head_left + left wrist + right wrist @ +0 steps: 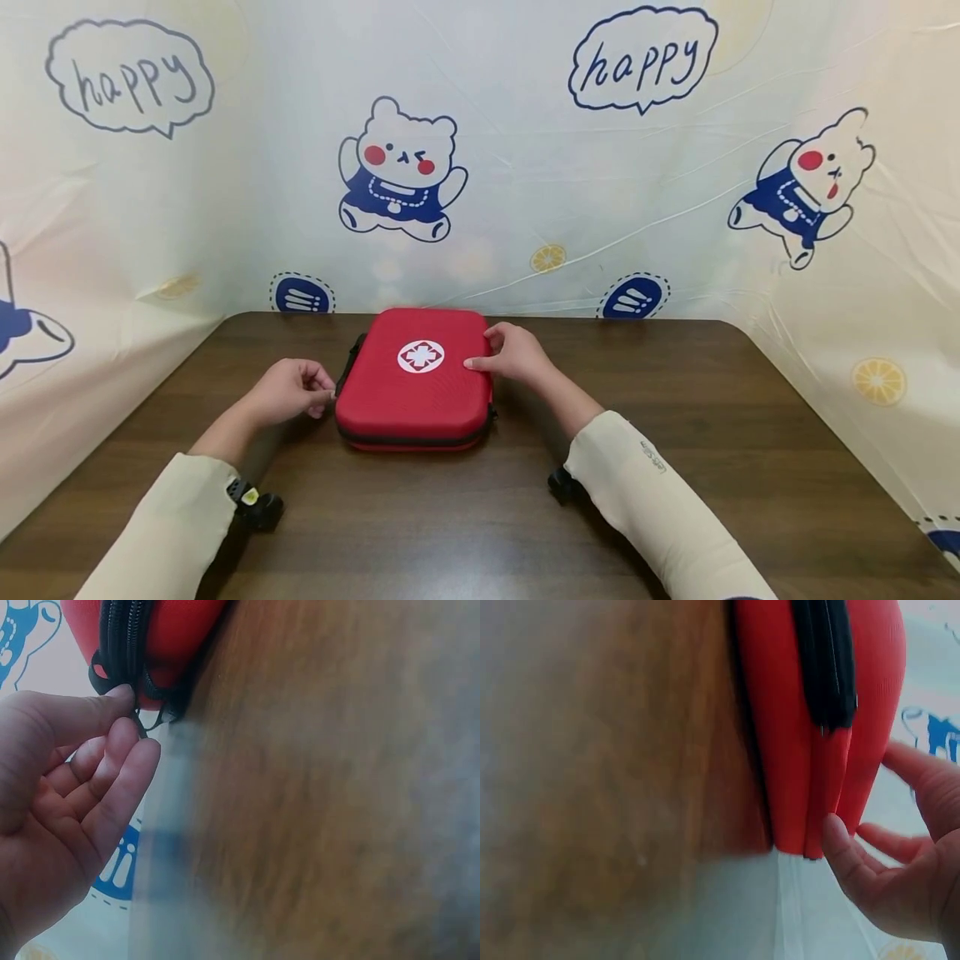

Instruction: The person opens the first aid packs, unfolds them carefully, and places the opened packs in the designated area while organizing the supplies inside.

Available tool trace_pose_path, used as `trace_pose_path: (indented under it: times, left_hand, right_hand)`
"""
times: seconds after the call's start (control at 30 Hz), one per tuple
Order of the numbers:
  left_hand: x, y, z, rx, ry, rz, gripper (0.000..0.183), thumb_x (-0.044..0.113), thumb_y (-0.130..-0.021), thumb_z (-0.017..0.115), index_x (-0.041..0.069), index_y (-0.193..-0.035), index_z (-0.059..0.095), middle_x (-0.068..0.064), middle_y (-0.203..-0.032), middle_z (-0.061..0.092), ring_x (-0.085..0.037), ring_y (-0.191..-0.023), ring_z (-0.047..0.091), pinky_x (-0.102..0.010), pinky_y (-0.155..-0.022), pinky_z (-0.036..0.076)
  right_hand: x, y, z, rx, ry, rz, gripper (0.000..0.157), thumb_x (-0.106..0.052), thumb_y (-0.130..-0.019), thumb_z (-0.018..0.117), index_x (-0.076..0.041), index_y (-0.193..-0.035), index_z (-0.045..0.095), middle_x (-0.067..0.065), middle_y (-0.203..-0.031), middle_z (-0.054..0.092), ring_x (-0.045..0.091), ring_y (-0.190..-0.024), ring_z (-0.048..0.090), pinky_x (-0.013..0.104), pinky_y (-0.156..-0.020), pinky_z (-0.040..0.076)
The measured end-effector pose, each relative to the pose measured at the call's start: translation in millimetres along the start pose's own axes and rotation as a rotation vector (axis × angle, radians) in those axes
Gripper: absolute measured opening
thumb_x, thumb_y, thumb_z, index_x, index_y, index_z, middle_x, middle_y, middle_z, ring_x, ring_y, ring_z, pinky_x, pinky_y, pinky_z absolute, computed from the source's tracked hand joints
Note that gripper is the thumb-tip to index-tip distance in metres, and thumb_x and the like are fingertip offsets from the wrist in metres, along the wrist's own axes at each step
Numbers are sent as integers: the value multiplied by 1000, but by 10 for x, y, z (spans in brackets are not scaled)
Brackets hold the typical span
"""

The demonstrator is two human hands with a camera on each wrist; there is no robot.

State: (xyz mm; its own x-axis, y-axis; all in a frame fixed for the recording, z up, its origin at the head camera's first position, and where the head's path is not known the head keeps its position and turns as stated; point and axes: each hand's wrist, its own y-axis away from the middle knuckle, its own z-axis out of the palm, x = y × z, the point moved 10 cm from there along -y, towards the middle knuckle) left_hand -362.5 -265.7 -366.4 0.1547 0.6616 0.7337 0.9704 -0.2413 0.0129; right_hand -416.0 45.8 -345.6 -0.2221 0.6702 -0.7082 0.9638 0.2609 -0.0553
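Observation:
A red zippered first-aid case (412,404) with a white cross emblem (421,357) lies flat on the wooden table. At its left side, my left hand (296,390) pinches a small dark zipper pull (141,726) between thumb and fingertips. The left wrist view shows the black zipper track (127,637) right beside those fingertips. My right hand (517,354) holds the case's right edge, thumb on the lid and fingers against the side. In the right wrist view, part of the black zipper end (829,697) shows near these fingers.
A black strap handle (351,360) sticks out from the case's left side. Brown wooden table (420,525) extends around the case. A printed cloth (510,192) with cartoon bears hangs along the table's back and sides. Black wrist cameras (258,510) sit below both sleeves.

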Motion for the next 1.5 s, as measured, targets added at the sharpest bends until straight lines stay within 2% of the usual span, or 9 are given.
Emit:
trace_pose_path:
  times: [0.07,0.17,0.33,0.5,0.73,1.0,1.27,1.37,1.5]
  left_hand:
    - [10,21,14,0,-6,4,4,0,-88,68,-3,-87,65,-7,-74,64,-22,-64,63,-32,-61,58]
    - [29,50,24,3,-13,16,4,-1,-88,68,-3,-85,65,-7,-73,63,-21,-63,63,-33,-60,58]
    - [66,98,33,-5,1,16,4,-2,-87,67,-5,-86,64,-8,-73,63,-21,-64,63,-32,-60,58]
    - [88,124,83,-23,5,1,5,-1,-87,69,-4,-86,65,-10,-75,64,-21,-64,63,-32,-61,58]
    - [173,214,179,-46,22,39,7,0,-85,72,-2,-84,65,-8,-74,64,-21,-63,64,-32,-59,58]
    - [253,301,253,-74,39,60,7,1,-85,72,-2,-84,65,-10,-75,64,-21,-63,64,-31,-60,58]
    - [268,281,306,-85,30,75,7,1,-84,72,1,-82,65,-9,-72,63,-23,-62,64,-32,-59,58]
    - [284,280,325,-90,23,82,8,3,-84,73,1,-82,66,-9,-72,63,-22,-62,64,-33,-59,58]
    - [305,278,264,-39,-12,68,9,5,-83,75,4,-82,66,-6,-72,63,-21,-63,63,-32,-60,58]
  right_hand:
    - [-17,65,2,8,-15,6,55,-31,-77,82,-5,-120,59,8,-107,62,22,-93,60,31,-71,55]
    - [-74,159,20,-23,-8,-13,50,-27,-80,80,-5,-119,59,8,-109,63,22,-97,60,33,-77,55]
    - [-161,253,73,-114,-18,-64,57,-22,-83,76,-2,-132,55,13,-125,60,28,-114,58,37,-89,53]
    - [-123,239,97,-149,-75,-79,57,-17,-88,72,-4,-138,51,14,-133,56,30,-121,55,37,-90,54]
    - [-45,225,26,-100,-84,-24,42,-17,-88,73,-7,-127,61,11,-116,63,23,-99,63,31,-74,57]
    - [-45,248,2,-127,-28,-37,41,-21,-91,69,-11,-131,63,10,-120,66,16,-79,64,26,-67,54]
    - [-2,246,46,-200,45,-81,63,-34,-86,73,-16,-143,51,11,-134,57,28,-117,54,31,-80,54]
    - [64,238,59,-221,-15,-26,65,-34,-85,74,-19,-144,50,11,-136,55,28,-118,51,33,-80,54]
    - [119,226,46,-225,-127,43,64,-29,-85,75,-21,-144,50,12,-140,51,27,-115,52,36,-81,56]
